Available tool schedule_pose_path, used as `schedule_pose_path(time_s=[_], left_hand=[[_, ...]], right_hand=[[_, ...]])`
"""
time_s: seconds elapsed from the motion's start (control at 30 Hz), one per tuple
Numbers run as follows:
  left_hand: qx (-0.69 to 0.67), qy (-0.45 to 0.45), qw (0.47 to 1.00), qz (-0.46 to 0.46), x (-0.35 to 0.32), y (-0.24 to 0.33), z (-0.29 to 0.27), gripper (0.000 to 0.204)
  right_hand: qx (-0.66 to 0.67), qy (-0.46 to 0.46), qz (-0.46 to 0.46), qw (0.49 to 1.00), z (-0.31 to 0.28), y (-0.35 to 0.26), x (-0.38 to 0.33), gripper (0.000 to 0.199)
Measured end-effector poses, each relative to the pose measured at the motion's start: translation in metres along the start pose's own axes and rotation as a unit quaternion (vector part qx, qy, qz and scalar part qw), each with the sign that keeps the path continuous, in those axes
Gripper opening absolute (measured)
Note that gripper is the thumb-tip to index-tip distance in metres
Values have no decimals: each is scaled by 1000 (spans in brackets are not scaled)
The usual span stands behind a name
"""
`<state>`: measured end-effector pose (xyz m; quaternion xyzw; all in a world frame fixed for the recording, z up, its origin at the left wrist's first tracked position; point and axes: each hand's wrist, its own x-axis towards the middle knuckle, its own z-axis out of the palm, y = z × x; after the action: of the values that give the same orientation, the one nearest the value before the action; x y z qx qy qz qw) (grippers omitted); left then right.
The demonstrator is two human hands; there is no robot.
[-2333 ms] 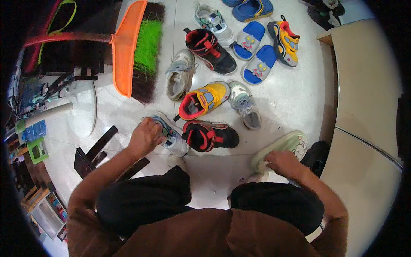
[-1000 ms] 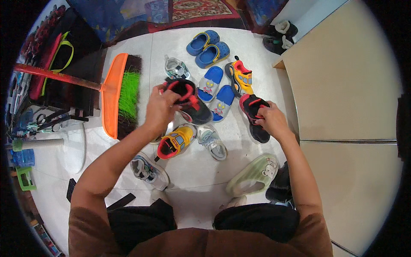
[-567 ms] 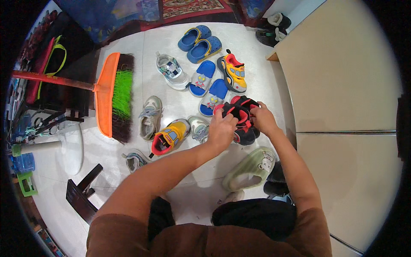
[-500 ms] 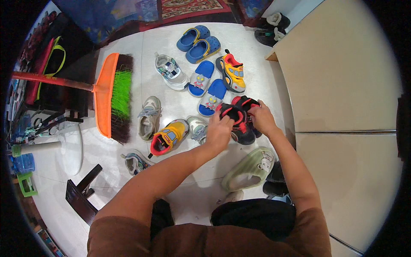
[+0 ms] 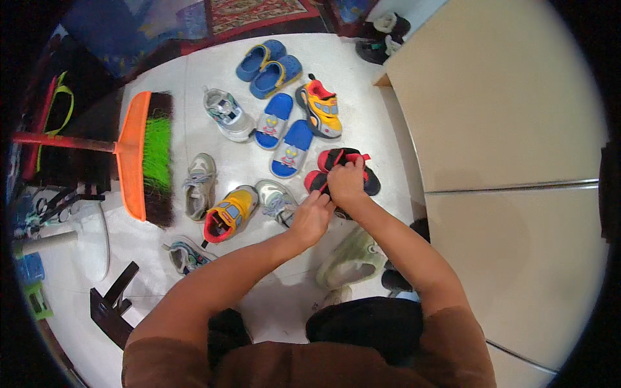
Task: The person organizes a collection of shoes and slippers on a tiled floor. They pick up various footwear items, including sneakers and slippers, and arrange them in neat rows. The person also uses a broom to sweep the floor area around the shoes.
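Note:
A pair of small black-and-red shoes sits at the middle right, lying sideways on the floor. My right hand grips the near shoe from above, its fingers at the opening. Bent fingers of my left hand pinch at the lower left edge of this same shoe. The far shoe lies right behind it and is partly covered. To the left of my hands are a grey-white sneaker and a yellow shoe with a red lining. Blue slides rest just beyond.
Farther off are blue clogs, another yellow shoe and a white sneaker. A pale green slipper lies near me. An orange broom and a dark stool are at left; a beige cabinet stands at right.
The black-and-red shoes have turned from pointing toward me to lying sideways. My right hand has moved left, onto the near shoe, and my left hand has come nearer to me. The view has shifted.

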<state>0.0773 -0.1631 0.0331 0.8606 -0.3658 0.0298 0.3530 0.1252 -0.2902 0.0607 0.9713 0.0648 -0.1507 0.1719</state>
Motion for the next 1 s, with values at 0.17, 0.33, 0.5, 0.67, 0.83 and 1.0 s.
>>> schedule_pose_path(time_s=[0.17,0.33,0.5,0.67,0.83,1.0], left_hand=[[-23,-50,998,-3,2,0,-38,16],[-36,-95,995,-10,-15,-20,-101,22],[-7,-153,985,-78,-48,-37,-145,20],[-31,-126,987,-90,-70,-42,-145,14],[-38,-153,983,-91,-66,-41,-138,15],[-24,-166,980,-109,-64,-50,-134,15]], right_hand=[[42,55,7,998,29,15,-3,14],[-1,133,25,991,25,49,-37,10],[-39,140,97,985,48,95,-36,8],[-91,222,117,964,77,125,2,8],[-80,233,127,961,61,138,52,9],[-82,231,131,961,60,134,75,10]])
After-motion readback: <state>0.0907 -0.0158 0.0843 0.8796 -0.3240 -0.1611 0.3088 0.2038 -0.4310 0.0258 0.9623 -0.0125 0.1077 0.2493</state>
